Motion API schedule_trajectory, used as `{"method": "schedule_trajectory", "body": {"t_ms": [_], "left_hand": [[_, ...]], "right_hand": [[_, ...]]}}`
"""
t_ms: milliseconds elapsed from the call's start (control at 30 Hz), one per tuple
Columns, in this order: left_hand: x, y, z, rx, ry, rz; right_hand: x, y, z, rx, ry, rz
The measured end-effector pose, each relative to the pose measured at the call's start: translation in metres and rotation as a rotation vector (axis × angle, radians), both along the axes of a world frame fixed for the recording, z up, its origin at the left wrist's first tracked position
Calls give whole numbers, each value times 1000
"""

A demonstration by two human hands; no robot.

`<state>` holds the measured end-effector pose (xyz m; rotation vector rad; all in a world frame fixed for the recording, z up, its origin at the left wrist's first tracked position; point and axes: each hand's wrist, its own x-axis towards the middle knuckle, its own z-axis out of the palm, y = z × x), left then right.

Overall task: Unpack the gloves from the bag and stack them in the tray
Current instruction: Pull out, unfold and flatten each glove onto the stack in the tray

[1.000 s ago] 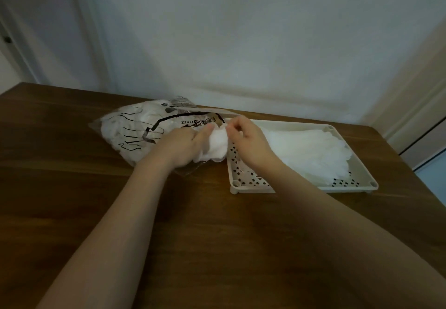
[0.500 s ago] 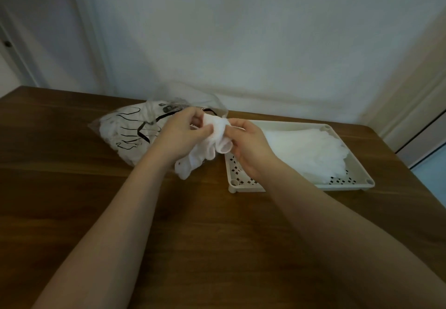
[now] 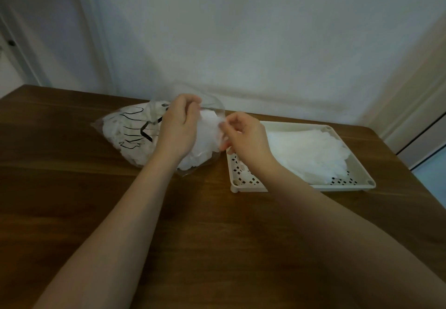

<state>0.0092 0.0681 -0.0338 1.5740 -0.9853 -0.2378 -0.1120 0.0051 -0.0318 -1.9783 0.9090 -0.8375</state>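
A clear plastic bag (image 3: 125, 130) with black printed lines lies on the wooden table, stuffed with white gloves. Between my hands hangs one white glove (image 3: 207, 135), just outside the bag's mouth. My left hand (image 3: 178, 127) pinches the glove's upper edge. My right hand (image 3: 243, 137) grips its right side with thumb and fingers. Right of the bag stands a cream perforated tray (image 3: 243, 178) holding a flat pile of white gloves (image 3: 309, 147).
The wooden table (image 3: 217, 236) runs back to a pale wall. Its right edge is near the tray's far corner. A door frame stands at the right.
Both hands have lifted the glove higher and spread it wider. My left hand rose to the bag's top, and the glove now hangs flatter between the two hands.
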Motion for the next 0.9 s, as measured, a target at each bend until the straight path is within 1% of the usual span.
{"method": "schedule_trajectory", "body": {"t_ms": [33, 67, 100, 167, 233, 267, 367, 400, 533, 600, 633, 700, 733, 767, 800, 867, 900], "left_hand": [[-5, 2, 0, -99, -11, -29], [-9, 4, 0, -168, -67, -70], [-11, 6, -2, -197, -158, -105], [-9, 6, -7, -157, -383, -130], [-4, 3, -12, -36, -591, -104], [-3, 1, -14, 55, -650, -85], [-5, -1, -18, 299, -733, -20], [-5, -1, -19, 355, -758, 18], [-1, 1, -23, 615, -766, 214], [0, 0, -24, 758, -765, 238], [1, 0, -24, 840, -768, 223], [1, 1, -21, 946, -759, 172], [0, 2, -19, 954, -747, 153], [-3, 3, -16, 917, -731, 142], [-8, 5, -11, 825, -728, 143], [-23, 9, 0, 543, -720, 139], [-32, 11, 10, 410, -630, 99]], "right_hand": [[3, -2, 2, 94, -35, -34], [4, -3, 4, 177, -68, -52], [5, -5, 6, 237, -90, -53], [7, -9, 14, 285, -108, -24], [8, -12, 21, 325, -124, 2], [9, -13, 24, 372, -146, 9], [8, -16, 24, 547, -246, 6], [6, -17, 24, 602, -326, 12], [-7, -25, 24, 904, -788, 35], [-16, -34, 21, 1024, -969, 27], [-20, -38, 20, 1059, -992, 7], [-29, -43, 20, 1093, -965, -54], [-34, -44, 21, 1094, -944, -49], [-40, -45, 21, 1087, -920, -35], [-45, -45, 24, 1073, -907, -12], [-53, -43, 31, 1044, -847, 45], [-55, -43, 34, 1038, -815, 83]]}}
